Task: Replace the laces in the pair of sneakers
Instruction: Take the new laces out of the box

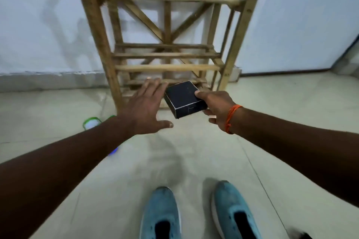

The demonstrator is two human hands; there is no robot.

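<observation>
our right hand (pixel 217 108) pinches a small black box (pixel 184 99) by its near corner, while our left hand (pixel 144 106) reaches flat and spread, just beside the box. beyond them a wooden rack (pixel 167 54) stands at the wall (pixel 38 25); the blue sneakers (pixel 161 213) rest on the floor (pixel 194 151), well apart from both hands.

Floor (pixel 194 151): pale tiles, glossy, grout lines visible. Wooden rack (pixel 167 68) stands on it against the white wall, with slatted shelves at several levels. Left blue sneaker (pixel 161 207) and right blue sneaker (pixel 231 205) rest side by side at the near edge, toes toward the rack. A green-rimmed object (pixel 91 122) (partly hidden by a forearm) lies left of the rack's foot
</observation>
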